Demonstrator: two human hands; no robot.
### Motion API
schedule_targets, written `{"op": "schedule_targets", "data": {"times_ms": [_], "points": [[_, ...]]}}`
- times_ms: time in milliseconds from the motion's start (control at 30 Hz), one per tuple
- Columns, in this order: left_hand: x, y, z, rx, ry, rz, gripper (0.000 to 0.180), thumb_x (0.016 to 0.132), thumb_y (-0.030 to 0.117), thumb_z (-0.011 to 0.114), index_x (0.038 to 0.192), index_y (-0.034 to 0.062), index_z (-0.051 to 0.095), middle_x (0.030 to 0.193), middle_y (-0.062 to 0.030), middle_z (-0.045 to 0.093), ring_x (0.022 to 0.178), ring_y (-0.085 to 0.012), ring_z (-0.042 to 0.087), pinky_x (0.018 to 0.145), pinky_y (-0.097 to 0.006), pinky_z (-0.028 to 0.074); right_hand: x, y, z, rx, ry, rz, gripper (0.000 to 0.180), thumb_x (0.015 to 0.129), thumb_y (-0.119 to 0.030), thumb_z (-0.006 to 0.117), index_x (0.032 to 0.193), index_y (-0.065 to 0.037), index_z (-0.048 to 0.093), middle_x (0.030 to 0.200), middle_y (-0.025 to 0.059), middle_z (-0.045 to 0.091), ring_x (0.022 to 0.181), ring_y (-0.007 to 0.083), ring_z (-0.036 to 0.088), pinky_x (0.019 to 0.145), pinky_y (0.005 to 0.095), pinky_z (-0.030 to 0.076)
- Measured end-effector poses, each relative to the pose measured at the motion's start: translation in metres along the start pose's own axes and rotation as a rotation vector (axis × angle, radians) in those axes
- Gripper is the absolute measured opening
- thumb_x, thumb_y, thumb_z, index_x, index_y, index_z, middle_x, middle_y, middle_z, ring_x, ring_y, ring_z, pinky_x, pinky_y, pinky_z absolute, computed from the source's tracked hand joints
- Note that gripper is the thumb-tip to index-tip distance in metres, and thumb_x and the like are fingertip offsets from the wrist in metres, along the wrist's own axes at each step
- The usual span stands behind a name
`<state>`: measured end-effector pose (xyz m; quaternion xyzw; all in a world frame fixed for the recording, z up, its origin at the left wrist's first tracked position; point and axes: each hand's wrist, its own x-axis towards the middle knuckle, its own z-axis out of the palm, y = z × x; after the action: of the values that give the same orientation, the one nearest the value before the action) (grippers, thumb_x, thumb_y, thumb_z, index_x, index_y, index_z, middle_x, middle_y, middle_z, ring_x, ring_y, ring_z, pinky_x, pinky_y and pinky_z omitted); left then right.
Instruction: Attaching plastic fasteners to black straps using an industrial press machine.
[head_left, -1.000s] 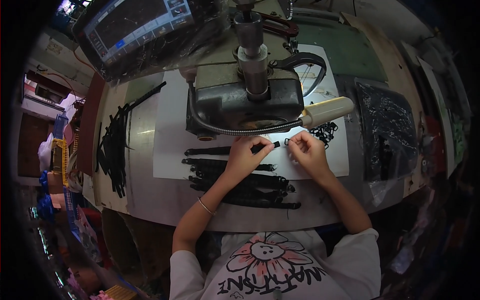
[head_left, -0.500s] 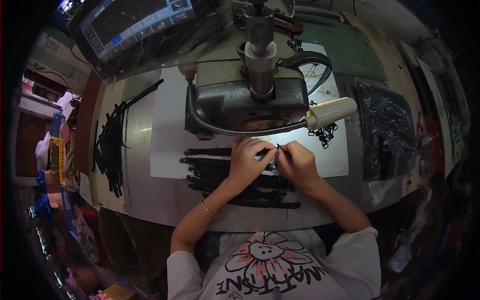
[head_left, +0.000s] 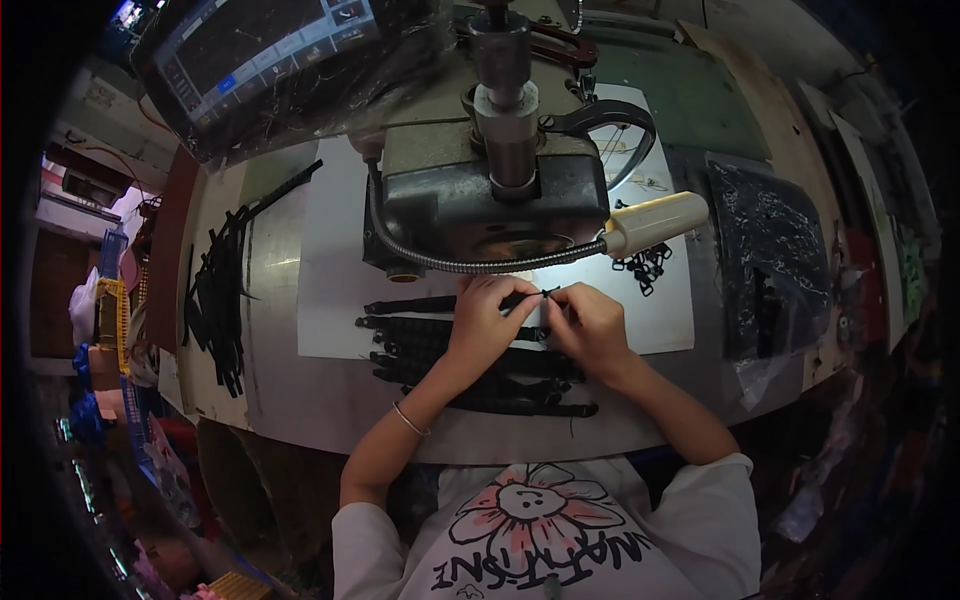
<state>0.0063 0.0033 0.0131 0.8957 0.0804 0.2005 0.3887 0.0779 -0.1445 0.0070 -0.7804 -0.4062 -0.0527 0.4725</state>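
Fingers [head_left: 512,306] of both hands are pinched nearly shut, meeting at one spot above the middle of the table [head_left: 300,400], just in front of the sewing machine. Between them they grip the end of a narrow black strap [head_left: 440,303], which runs off to the left across a white sheet [head_left: 330,270]. The left hand [head_left: 483,325] curls over the strap from that side, and the right hand [head_left: 592,330] closes on its tip, where a small dark fitting seems to sit; it is too small to make out.

The sewing machine [head_left: 480,200] fills the far middle of the table, with a screen under plastic wrap [head_left: 270,60] at the far left corner. A lamp on a bendy metal neck [head_left: 655,222] hangs just beyond the right hand, leaving little room above the knuckles.

Under the wrists, towards the near edge, lies a pile of black straps [head_left: 470,375]. More black straps [head_left: 222,300] lie along the left edge, well apart from the hands. A clear bag of black parts [head_left: 770,260] rests by the right edge, and a few loose black buckles [head_left: 645,268] sit just beside the lamp. The white sheet left of the hands lies bare.
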Motion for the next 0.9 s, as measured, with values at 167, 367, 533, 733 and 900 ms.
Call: {"op": "schedule_targets", "data": {"times_ms": [167, 367, 533, 733, 900], "points": [[-0.001, -0.002, -0.003, -0.065, 0.036, 0.05, 0.012, 0.073, 0.016, 0.068, 0.081, 0.0086, 0.063, 0.079, -0.002, 0.063, 0.078, -0.0208, 0.055, 0.08, -0.033, 0.036, 0.007, -0.004, -0.004, -0.055, -0.022, -0.128, 0.009, 0.07, -0.005, 0.066, 0.074, -0.004, 0.057, 0.064, 0.0075, 0.055, 0.057, 0.023, 0.054, 0.049, 0.0323, 0.042], [-0.002, -0.01, -0.01, -0.086, -0.129, 0.06, 0.012, 0.073, 0.018, 0.068, 0.081, 0.0094, 0.064, 0.076, -0.002, 0.062, 0.076, -0.02, 0.055, 0.079, -0.032, 0.038, 0.03, 0.016, -0.004, 0.024, 0.002, 0.055, 0.012, 0.071, -0.011, 0.067, 0.078, -0.004, 0.061, 0.071, 0.0073, 0.058, 0.069, 0.024, 0.054, 0.061, 0.0337, 0.043], [-0.004, -0.009, -0.012, -0.035, -0.14, 0.087, 0.01, 0.073, 0.019, 0.067, 0.08, 0.0128, 0.066, 0.075, 0.0, 0.061, 0.076, -0.0172, 0.055, 0.092, -0.035, 0.031, 0.045, 0.031, 0.021, -0.028, -0.101, 0.098, 0.029, 0.067, -0.021, 0.069, 0.085, 0.0, 0.061, 0.08, 0.0166, 0.059, 0.085, 0.0366, 0.054, 0.075, 0.0429, 0.042], [-0.007, -0.015, -0.012, -0.131, -0.096, 0.033, 0.009, 0.072, 0.018, 0.068, 0.079, 0.0128, 0.066, 0.072, -0.0001, 0.061, 0.075, -0.0167, 0.054, 0.092, -0.034, 0.031, 0.037, 0.047, 0.026, 0.121, -0.158, 0.127, 0.019, 0.072, -0.006, 0.064, 0.09, 0.002, 0.062, 0.086, 0.0154, 0.063, 0.074, 0.0288, 0.059, 0.066, 0.0327, 0.046], [-0.006, -0.017, -0.012, -0.164, -0.054, -0.006, 0.01, 0.071, 0.018, 0.07, 0.078, 0.0124, 0.067, 0.07, -0.0002, 0.061, 0.072, -0.0154, 0.054, 0.09, -0.033, 0.032, 0.037, 0.029, 0.008, 0.038, -0.237, -0.052, 0.009, 0.075, -0.004, 0.062, 0.075, 0.005, 0.061, 0.06, 0.0153, 0.058, 0.051, 0.025, 0.056, 0.052, 0.0316, 0.044]]}}
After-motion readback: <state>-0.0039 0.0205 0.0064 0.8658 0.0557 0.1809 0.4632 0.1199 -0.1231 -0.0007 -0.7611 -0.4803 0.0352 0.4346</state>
